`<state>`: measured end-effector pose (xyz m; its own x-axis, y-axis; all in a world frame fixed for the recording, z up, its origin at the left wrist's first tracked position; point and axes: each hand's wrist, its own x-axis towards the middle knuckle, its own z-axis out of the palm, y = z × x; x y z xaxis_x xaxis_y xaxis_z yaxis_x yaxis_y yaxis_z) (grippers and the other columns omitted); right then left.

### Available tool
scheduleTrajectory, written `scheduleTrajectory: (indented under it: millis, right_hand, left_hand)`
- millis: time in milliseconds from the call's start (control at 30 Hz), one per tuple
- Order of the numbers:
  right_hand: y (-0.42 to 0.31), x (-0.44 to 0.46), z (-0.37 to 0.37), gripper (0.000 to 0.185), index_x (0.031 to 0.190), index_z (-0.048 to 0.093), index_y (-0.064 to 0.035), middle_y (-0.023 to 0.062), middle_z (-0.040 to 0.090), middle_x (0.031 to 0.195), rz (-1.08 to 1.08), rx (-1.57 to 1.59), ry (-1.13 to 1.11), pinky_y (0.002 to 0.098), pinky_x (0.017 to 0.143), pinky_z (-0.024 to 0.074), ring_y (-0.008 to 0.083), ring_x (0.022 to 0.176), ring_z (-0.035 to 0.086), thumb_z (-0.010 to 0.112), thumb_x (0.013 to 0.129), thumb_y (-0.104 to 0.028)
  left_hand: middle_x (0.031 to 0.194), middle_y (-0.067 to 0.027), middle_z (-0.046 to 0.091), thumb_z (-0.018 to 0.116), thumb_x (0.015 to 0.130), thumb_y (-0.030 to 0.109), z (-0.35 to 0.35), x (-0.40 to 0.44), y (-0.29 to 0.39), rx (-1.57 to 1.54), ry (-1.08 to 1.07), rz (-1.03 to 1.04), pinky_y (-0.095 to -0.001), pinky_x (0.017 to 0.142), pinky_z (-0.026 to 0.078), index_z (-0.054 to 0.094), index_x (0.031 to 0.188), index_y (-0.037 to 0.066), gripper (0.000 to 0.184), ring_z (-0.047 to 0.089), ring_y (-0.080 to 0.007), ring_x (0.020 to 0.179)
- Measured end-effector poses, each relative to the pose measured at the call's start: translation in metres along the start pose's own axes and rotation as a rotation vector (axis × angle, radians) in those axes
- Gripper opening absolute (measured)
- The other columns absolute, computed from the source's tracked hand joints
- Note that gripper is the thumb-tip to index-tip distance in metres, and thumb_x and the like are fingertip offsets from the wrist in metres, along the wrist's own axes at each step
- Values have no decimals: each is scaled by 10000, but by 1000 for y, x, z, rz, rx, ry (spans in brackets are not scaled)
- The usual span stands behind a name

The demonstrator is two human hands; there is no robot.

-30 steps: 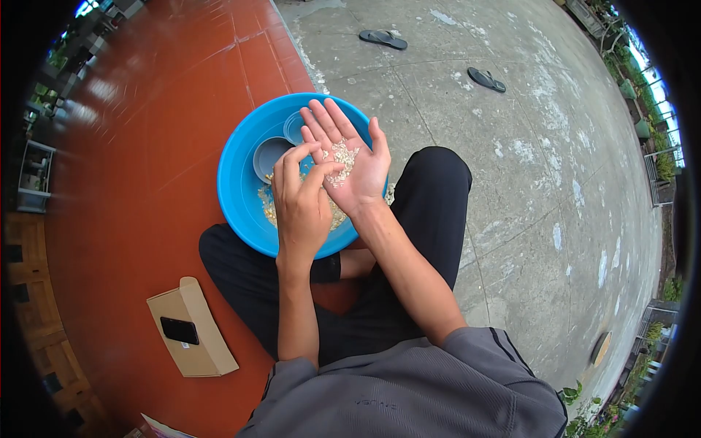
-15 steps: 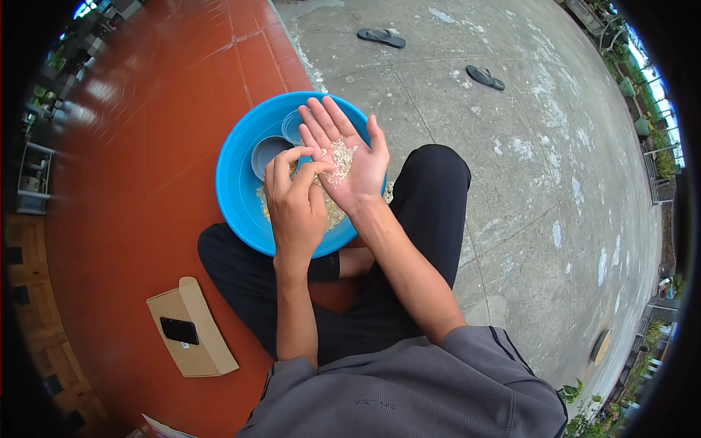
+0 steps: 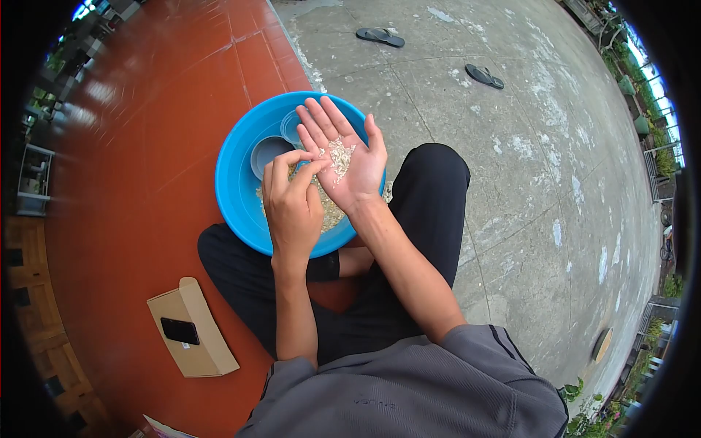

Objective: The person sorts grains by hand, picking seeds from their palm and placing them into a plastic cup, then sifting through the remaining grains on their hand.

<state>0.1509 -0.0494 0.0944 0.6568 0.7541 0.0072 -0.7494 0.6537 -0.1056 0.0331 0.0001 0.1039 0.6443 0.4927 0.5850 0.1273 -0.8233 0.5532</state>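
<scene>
My right hand [image 3: 343,157] is held palm up above the blue basin [image 3: 228,175], fingers stretched out flat. A small heap of pale grains [image 3: 340,158] lies on its palm. My left hand [image 3: 293,197] is at the edge of that palm, thumb and forefinger drawn together in a pinch near the grains. Whatever may be between those fingertips is too small to make out. More pale yellowish grain [image 3: 332,213] covers the basin's bottom, partly hidden by my hands. Inside the basin, toward its far left, are a round grey bowl [image 3: 267,152] and a clear plastic container [image 3: 291,127].
A cardboard box [image 3: 204,339] with a black phone [image 3: 179,331] on it lies on the red floor [image 3: 146,219] at left. Two flip-flops, one farther off [image 3: 380,37] and one nearer [image 3: 484,77], rest on the grey concrete. My bent legs [image 3: 431,190] surround the basin's near side.
My left thumb and forefinger have come slightly closer together by the palm. Both hands have shifted a little to the left; the grains on the palm look slightly rearranged.
</scene>
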Motion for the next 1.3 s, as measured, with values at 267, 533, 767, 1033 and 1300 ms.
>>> scheduleTrajectory:
  millis: [267, 533, 767, 1033, 1300]
  right_hand:
    - [0, -1, 1, 810, 1681, 382, 69, 285, 461, 1712, 10, -3, 26, 519, 1347, 375, 415, 1624, 423, 358, 1178, -566]
    - [2, 0, 0, 810, 1684, 378, 70, 285, 457, 1715, 10, -21, 32, 523, 1351, 355, 414, 1626, 419, 364, 1176, -561]
    - [4, 0, 1, 806, 1685, 374, 73, 289, 458, 1714, 5, -22, 24, 527, 1349, 346, 417, 1626, 418, 362, 1175, -551]
    - [4, 0, 1, 805, 1684, 380, 70, 284, 467, 1712, 6, -30, 21, 530, 1341, 351, 415, 1626, 422, 359, 1175, -552]
    - [-1, -7, 4, 772, 1685, 400, 52, 249, 456, 1735, 13, -41, 24, 542, 1363, 321, 393, 1650, 386, 400, 1166, -519]
  left_hand:
    - [1011, -140, 740, 602, 938, -127, -8, -2, -7, -97, -99, -31, -401, 796, 570, 723, 959, -11, 169, 733, -299, 886]
    - [1015, -132, 710, 607, 922, -71, -7, 0, -5, -112, -71, -74, -469, 855, 553, 778, 1158, 27, 307, 703, -341, 965]
    - [1113, -129, 674, 622, 964, -33, -6, -2, -3, -13, -144, -125, -484, 917, 558, 765, 1381, 85, 457, 692, -344, 1029]
    - [1096, -129, 668, 633, 973, -14, -6, -2, -2, -22, -153, -138, -485, 883, 565, 775, 1354, 103, 423, 702, -344, 999]
    - [1115, -155, 721, 592, 1019, -50, -11, 1, 1, -21, -193, -124, -463, 858, 569, 749, 1319, 66, 358, 735, -358, 997]
